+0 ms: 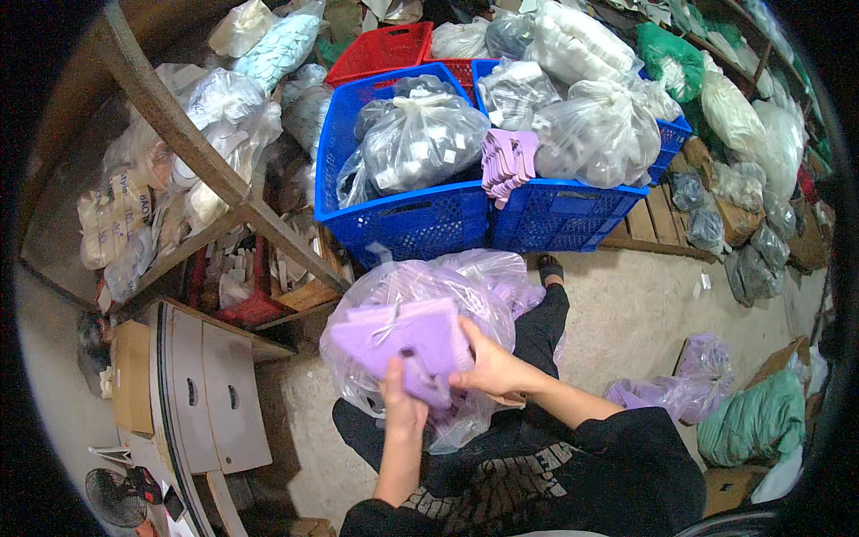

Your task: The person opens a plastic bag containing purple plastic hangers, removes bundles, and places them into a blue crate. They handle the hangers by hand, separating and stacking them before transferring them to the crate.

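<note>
A stack of flat lilac cut pieces (394, 338), felt- or foam-like with a small dark slot, is held in front of me. My left hand (404, 404) is closed on its lower edge, thumb upward. At the right edge, the fingers of my right hand (490, 362) close round the same stack. Under and behind it a large clear plastic bag (353, 286) bulges between my legs, with more lilac pieces showing through. The fingers under the stack are hidden.
Ahead stand blue crates (407, 215) full of clear bags. Another lilac stack (508, 163) hangs over their rims. Behind is a red crate (380, 52). On the left are a wooden rack (192, 157) and a cabinet (234, 394); bagged lilac pieces (693, 380) lie right.
</note>
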Available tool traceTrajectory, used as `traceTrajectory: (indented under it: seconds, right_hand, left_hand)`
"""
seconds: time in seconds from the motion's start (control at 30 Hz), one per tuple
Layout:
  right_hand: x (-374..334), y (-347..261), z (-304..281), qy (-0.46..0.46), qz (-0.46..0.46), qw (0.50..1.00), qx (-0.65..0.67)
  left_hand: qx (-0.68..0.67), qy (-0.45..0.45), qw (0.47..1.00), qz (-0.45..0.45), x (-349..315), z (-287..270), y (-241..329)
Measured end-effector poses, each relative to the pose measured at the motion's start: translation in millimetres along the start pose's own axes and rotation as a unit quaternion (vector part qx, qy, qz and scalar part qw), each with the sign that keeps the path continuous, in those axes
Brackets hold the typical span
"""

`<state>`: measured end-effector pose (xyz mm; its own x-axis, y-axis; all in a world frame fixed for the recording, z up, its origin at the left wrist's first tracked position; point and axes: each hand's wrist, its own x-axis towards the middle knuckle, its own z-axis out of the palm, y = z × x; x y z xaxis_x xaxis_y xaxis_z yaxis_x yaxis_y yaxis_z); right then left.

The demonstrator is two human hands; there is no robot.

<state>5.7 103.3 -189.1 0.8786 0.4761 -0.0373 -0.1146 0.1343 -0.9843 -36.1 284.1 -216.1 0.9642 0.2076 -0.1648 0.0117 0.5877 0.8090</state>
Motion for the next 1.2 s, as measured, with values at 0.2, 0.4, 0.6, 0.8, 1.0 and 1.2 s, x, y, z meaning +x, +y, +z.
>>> traceTrajectory:
  seconds: [0.2,0.4,0.6,0.8,1.0,1.2]
  right_hand:
    - [-1.9,18.9,-40.6,0.093,0.005,0.986,0.136]
    - [51.9,-18.9,-125.5,0.258,-0.021,0.939,0.227]
    - [146.9,-98.0,-243.8,0.245,-0.072,0.944,0.211]
    - [252.0,-43.8,-364.8,0.482,0.059,0.865,-0.128]
    - [273.5,21.6,-406.6,0.534,0.009,0.814,-0.228]
    - [198.5,-40.4,-298.1,0.430,-0.055,0.880,-0.192]
  left_hand:
    - [0.211,-0.142,0.965,0.066,9.4,38.8,9.3]
    - [0.512,-0.099,0.846,0.111,15.5,-38.4,28.6]
    - [0.766,0.128,0.628,0.045,-28.5,-167.3,-2.8]
    - [0.775,0.192,0.598,0.064,-31.0,-203.1,-36.4]
    - [0.785,0.192,0.585,0.069,-26.5,-199.0,-34.2]
    - [0.702,0.212,0.669,0.122,-27.4,-205.1,-28.4]
